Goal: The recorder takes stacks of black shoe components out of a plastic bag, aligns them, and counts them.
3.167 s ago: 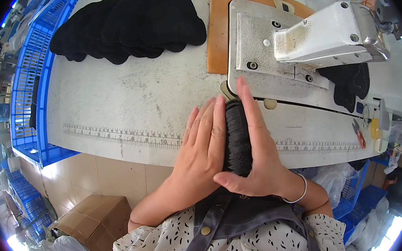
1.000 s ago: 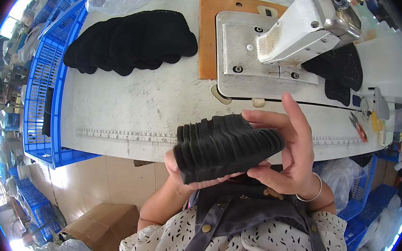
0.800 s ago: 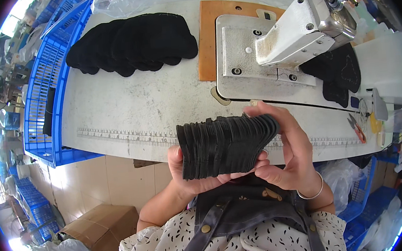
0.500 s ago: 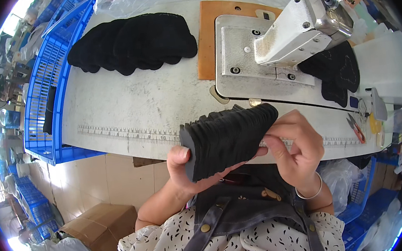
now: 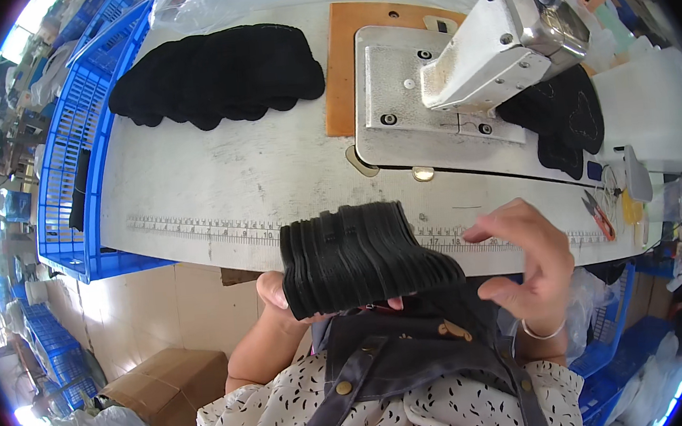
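My left hand (image 5: 277, 298) is closed round the left end and underside of a thick stack of black cut pieces (image 5: 353, 256), held at the table's front edge. The pieces stand side by side with their edges up, and most of my left fingers are hidden under them. To the right of the stack, my right hand (image 5: 531, 257) is apart from it, fingers curved and spread, with nothing in them. On the table's far left lies an overlapping row of black fabric pieces (image 5: 215, 74).
A white sewing machine (image 5: 477, 55) stands at the back right, with more black fabric (image 5: 564, 120) beyond its arm. Red-handled snips (image 5: 599, 216) lie at the right. A blue plastic basket (image 5: 71, 188) stands at the table's left end; a cardboard box (image 5: 166, 395) is on the floor.
My right hand has let go of the stack and moved right, its fingers opening. The stack has turned in my left hand, and its right end now sits lower.
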Demonstrator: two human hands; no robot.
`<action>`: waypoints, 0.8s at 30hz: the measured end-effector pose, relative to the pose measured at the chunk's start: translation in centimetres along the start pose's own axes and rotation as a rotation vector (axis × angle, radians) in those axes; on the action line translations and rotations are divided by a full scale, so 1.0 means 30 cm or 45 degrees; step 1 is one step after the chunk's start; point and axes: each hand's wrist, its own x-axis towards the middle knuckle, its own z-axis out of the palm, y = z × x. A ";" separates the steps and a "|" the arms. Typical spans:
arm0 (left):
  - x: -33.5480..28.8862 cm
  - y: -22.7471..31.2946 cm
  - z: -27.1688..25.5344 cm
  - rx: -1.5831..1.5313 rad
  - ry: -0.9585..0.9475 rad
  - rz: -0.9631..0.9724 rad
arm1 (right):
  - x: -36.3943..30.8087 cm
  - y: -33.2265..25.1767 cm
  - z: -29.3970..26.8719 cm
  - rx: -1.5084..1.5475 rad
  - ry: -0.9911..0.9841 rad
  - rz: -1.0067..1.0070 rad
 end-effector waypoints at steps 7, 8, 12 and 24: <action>0.007 -0.025 0.024 -0.007 0.041 -0.073 | 0.043 0.006 0.114 0.380 0.047 0.004; 0.008 -0.024 0.030 0.002 0.048 -0.071 | 0.045 0.006 0.117 0.340 0.077 0.008; 0.022 -0.030 0.050 -0.027 0.043 0.007 | 0.040 0.017 0.114 0.262 0.050 0.041; 0.032 -0.060 0.066 -0.408 -0.116 0.069 | 0.040 0.005 0.128 0.307 0.299 0.006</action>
